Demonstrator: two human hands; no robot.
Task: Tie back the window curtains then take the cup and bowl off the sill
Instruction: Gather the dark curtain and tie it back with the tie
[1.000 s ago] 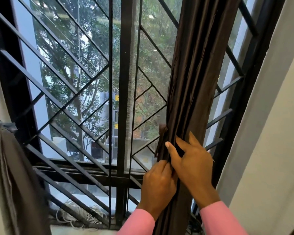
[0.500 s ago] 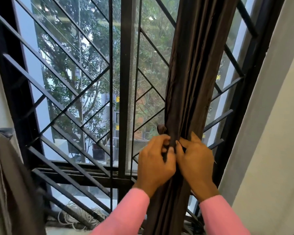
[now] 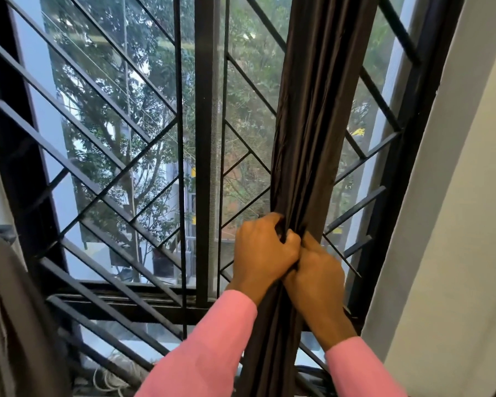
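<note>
While the gathered curtain point(image 3: 312, 138) is gripped by both hands, the main risk is judged to lie in the grip itself. The left hand point(image 3: 262, 250) is curled round the folds from the left, with its thumb tucked into the cloth. The right hand point(image 3: 315, 270) is pressed against it just below, its fingers buried in the same folds, so what they hold besides cloth cannot be told. No tie can be made out.

If either grip were eased before a tie is fastened, the smooth folds would probably fan out across the grille point(image 3: 112, 156). If the bundle were dragged down hard, strain would be put on its fixing above, which is out of view.

A grey curtain point(image 3: 9, 310) hangs at the far left. Neither cup nor bowl is in view and the sill is hidden below, so a loosened hem swung over it could knock them.
</note>
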